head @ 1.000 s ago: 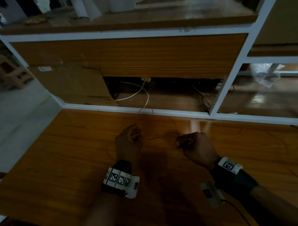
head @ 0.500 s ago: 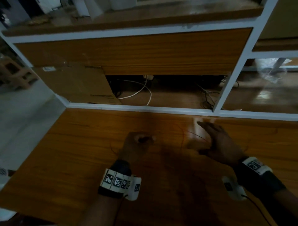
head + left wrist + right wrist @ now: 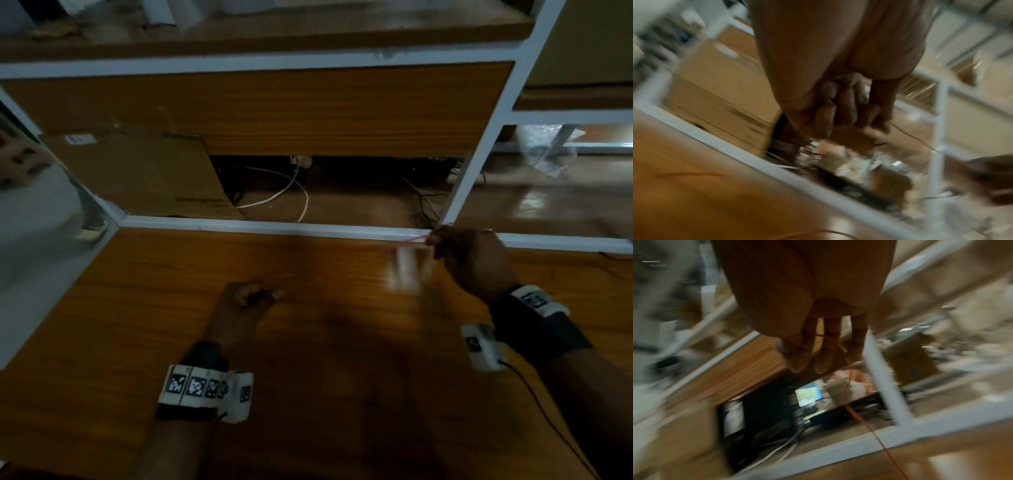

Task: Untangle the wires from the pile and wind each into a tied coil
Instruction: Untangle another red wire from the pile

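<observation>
A thin red wire (image 3: 411, 240) runs taut from my right hand (image 3: 433, 243), which pinches it above the back edge of the wooden table (image 3: 137, 342). In the right wrist view the red wire (image 3: 865, 423) loops across the fingers (image 3: 826, 353) of my right hand (image 3: 812, 356) and trails down to the table. My left hand (image 3: 260, 294) rests curled on the table's middle. In the left wrist view its fingers (image 3: 826, 120) are closed, and a thin wire (image 3: 908, 134) leads out from under the thumb toward the right. Between the hands the wire is too faint to follow.
A white frame rail (image 3: 274, 226) borders the table's back edge, with a white upright (image 3: 469, 164) near my right hand. Behind it lie a cardboard sheet (image 3: 144, 174), a white cable (image 3: 294, 192), black cables (image 3: 424, 212) and a clear plastic bag (image 3: 544, 150).
My right hand, spread open half a second ago, has closed on the red wire and pulled it right and back to the rail. The left hand stays curled in place.
</observation>
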{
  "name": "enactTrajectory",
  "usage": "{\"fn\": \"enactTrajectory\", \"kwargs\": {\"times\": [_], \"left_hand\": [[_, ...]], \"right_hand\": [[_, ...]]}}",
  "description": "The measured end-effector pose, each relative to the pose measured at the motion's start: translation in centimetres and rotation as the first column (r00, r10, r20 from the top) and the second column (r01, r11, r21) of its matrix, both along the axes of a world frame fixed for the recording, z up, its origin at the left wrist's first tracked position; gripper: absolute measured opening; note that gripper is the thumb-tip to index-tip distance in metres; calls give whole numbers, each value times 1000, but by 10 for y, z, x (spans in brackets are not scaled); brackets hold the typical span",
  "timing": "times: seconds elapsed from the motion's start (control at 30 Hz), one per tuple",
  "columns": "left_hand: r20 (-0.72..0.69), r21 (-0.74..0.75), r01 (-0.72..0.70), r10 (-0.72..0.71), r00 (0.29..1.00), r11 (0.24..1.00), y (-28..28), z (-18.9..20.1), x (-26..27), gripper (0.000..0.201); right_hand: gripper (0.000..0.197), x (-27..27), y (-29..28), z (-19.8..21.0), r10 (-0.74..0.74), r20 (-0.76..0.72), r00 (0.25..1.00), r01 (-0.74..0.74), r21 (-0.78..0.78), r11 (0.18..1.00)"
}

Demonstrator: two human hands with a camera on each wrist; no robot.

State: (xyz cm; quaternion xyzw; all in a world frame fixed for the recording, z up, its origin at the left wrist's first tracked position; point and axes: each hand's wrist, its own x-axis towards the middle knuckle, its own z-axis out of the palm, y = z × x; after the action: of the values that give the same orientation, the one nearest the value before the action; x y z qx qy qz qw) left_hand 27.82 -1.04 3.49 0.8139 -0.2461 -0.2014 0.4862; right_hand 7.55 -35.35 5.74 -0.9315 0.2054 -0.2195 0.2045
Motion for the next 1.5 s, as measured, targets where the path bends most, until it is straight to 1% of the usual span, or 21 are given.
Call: {"fn": "enactTrajectory", "kwargs": {"times": [0.1, 0.13, 0.2, 0.23, 0.27, 0.33, 0.43, 0.5, 0.57, 0.63, 0.77, 0.8, 0.9, 0.97, 1.0, 1.07, 1.17, 1.23, 1.37, 1.43, 1.5], "left_hand": [[28, 57, -46, 45, 999, 997, 10, -3, 3, 12], [82, 85, 9, -16, 997, 996, 4, -1, -2, 8], [175, 149, 144, -170, 970, 978, -17, 2, -13, 8], [205, 198, 221, -261, 943, 955, -31, 2, -19, 7], [253, 257, 295, -359, 898, 920, -44, 1, -24, 11], [307, 320, 347, -443, 842, 882, -68, -2, -35, 13], [303, 236, 341, -402, 864, 910, -80, -5, -40, 9], [277, 189, 331, -373, 886, 925, -68, -7, -38, 14], [187, 188, 277, -312, 932, 942, -39, -13, -24, 22], [52, 127, 153, -161, 986, 980, -6, -21, -10, 18], [-132, -16, -70, 68, 989, 997, 24, -30, 4, 12], [-212, -92, -150, 128, 969, 984, 22, -30, 3, 12], [-512, -279, -397, 214, 832, 874, 1, -26, -7, 12], [-625, -299, -515, 243, 742, 803, -17, -22, -16, 11], [-655, -283, -552, 262, 708, 784, -25, -18, -20, 11], [-705, -294, -596, 251, 663, 747, -41, -13, -30, 17], [-783, -395, -627, 111, 612, 672, -61, -10, -45, 11], [-804, -476, -618, -25, 594, 625, -70, -10, -50, 15], [-793, -551, -533, -204, 574, 641, -75, -6, -51, 14], [-813, -510, -558, -155, 561, 655, -72, -7, -41, 14], [-805, -452, -598, -16, 592, 662, -63, -10, -21, 14]], "right_hand": [[24, -7, -9, 2, 10, -305, 952, -5, 15, 1000], [39, -4, -2, -4, 1, -416, 909, -36, -75, 997], [94, 6, 24, -11, -34, -543, 839, -121, -248, 961], [108, 13, 43, -10, 2, -530, 848, -179, -284, 942], [109, 21, 61, -8, 71, -508, 858, -248, -290, 924], [82, 38, 95, -9, 243, -451, 859, -393, -276, 878], [22, 44, 111, -18, 439, -290, 851, -484, -104, 869], [25, 35, 90, -20, 369, -214, 905, -383, -28, 923], [30, 23, 59, -13, 182, -137, 974, -184, -5, 983], [33, 12, 27, -10, 24, -101, 995, -27, -27, 999], [29, 13, 8, -18, -76, -176, 981, 61, -89, 994], [30, 17, 13, -24, -77, -213, 974, 64, -67, 996], [67, 29, 45, -36, -114, -243, 963, 80, -144, 986], [65, 31, 75, -29, -60, -157, 986, 30, -184, 982], [52, 30, 91, -24, 8, -119, 993, -26, -151, 988], [24, 28, 121, -16, 218, -101, 971, -206, 120, 971], [35, 27, 153, -30, 424, -122, 897, -311, 509, 803], [39, 24, 158, -49, 434, -116, 894, -283, 604, 745], [18, 13, 147, -52, 353, -16, 936, -219, 759, 613], [18, 1, 135, -42, 337, -14, 941, -203, 775, 599], [19, -19, 117, -35, 360, -79, 930, -174, 766, 618]]}}
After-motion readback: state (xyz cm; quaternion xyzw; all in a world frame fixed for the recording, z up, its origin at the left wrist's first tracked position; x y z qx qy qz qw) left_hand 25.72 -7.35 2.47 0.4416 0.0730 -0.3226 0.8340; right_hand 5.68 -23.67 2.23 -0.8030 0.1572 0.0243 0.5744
